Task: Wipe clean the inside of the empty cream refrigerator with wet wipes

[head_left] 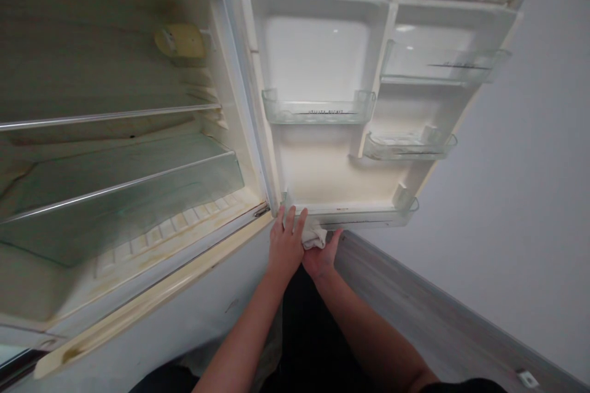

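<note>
My left hand lies at the hinge-side end of the lowest door bin, its fingers stretched and spread over the clear front edge. Its thumb is hidden. Close beside it on the right, my right hand is turned palm up below that bin and holds a crumpled white cloth. The cloth bunches against the bin's underside or front; exact contact is hard to make out. The opened fridge door carries the bin along its bottom.
More clear bins, a middle-left one, an upper-right one and a lower-right one, hang on the door. The stained fridge interior at left has a glass drawer front and a yellowish lamp cover. A pale wall stands right.
</note>
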Available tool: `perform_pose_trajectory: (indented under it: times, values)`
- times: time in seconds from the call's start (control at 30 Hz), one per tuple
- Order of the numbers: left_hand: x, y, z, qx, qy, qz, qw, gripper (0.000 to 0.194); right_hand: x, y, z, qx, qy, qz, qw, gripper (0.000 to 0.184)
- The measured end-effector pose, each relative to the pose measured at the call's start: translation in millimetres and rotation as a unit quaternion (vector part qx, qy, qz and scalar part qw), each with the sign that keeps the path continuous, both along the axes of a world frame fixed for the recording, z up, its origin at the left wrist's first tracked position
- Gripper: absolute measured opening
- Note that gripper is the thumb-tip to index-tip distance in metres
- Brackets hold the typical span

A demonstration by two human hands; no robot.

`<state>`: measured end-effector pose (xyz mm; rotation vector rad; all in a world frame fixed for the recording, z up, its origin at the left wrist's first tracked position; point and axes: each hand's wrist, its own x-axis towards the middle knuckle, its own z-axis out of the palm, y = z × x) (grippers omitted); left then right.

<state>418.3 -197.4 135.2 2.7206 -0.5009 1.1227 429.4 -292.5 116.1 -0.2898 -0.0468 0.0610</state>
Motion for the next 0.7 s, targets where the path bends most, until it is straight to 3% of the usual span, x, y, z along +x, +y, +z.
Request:
perform_pose_trajectory:
  times: [0.27, 0.37, 0.43, 0.53, 0.7]
  values:
    - [-1.8, 0.0, 3.9, -0.014, 0.0, -0.005, 1.0, 0.064, -2.1, 2.0, -7.6, 0.014, -0.007, 0.059, 0.998, 0.046]
    - [-1.3, 2.3, 3.3, -0.009, 0.0, -0.004, 1.0, 0.064, 3.2, -14.2, -5.4, -0.011, -0.019, 0.058, 0.998, 0.042]
    - [-0.1, 3.8, 2.7, -0.006, 0.0, -0.003, 1.0, 0.067, 5.3, -40.1, -5.9, -0.039, -0.003, 0.03, 0.999, 0.045]
    - [1.5, 4.5, 3.5, -0.005, -0.005, -0.004, 1.0, 0.068, 5.0, -100.7, -9.5, -0.084, 0.063, -0.084, 0.991, 0.052]
    - [0.6, 2.1, 7.2, -0.018, -0.011, -0.015, 1.0, 0.063, 5.2, -215.3, 2.6, -0.126, 0.128, -0.285, 0.942, 0.072]
